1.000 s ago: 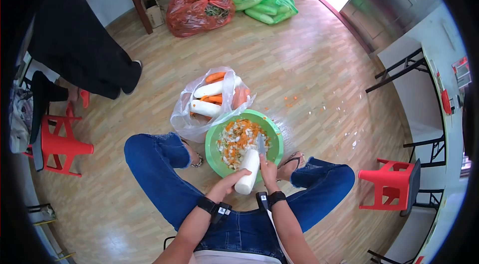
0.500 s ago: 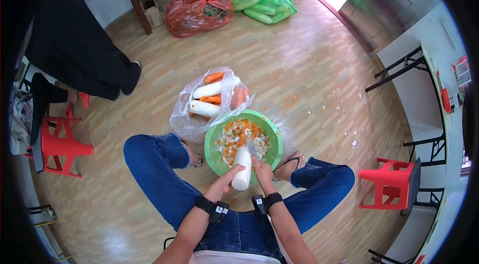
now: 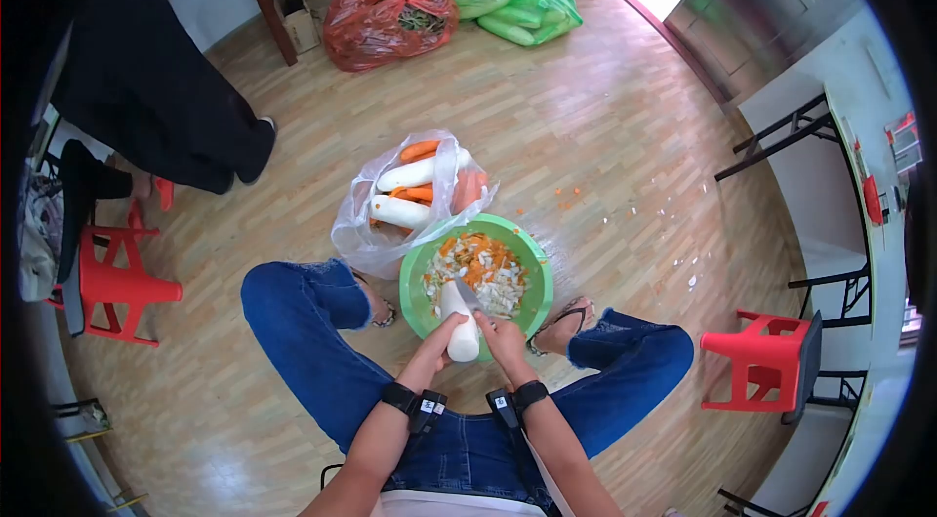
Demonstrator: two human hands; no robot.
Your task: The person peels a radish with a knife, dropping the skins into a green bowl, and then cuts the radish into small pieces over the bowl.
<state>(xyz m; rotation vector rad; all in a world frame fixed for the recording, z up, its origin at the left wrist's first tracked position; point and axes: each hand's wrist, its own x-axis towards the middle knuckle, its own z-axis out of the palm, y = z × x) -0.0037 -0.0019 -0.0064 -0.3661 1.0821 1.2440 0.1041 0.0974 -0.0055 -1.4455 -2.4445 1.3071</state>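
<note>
A thick white radish (image 3: 461, 333) is held over the green basin (image 3: 414, 307), its far end tilted toward the middle. My left hand (image 3: 441, 339) is closed round its left side and underside. In my right hand (image 3: 502, 335) is a knife (image 3: 468, 295), its blade lying against the radish's upper right side. Below them in the basin lie chopped white and orange vegetable pieces (image 3: 486, 273). Against the basin's far left rim rests a clear plastic bag (image 3: 367, 242) holding white radishes (image 3: 402, 212) and carrots (image 3: 420, 151).
Red (image 3: 386, 24) and green (image 3: 527, 4) plastic bags lie at the back. A person in black (image 3: 161, 87) stands at left. Red stools (image 3: 127, 273) flank both sides. Vegetable scraps (image 3: 693, 280) dot the floor at right, and my legs surround the basin.
Both hands have shifted slightly left and toward the basin's near left part with the radish. The knife has moved with them and its blade now lies flatter along the radish.
</note>
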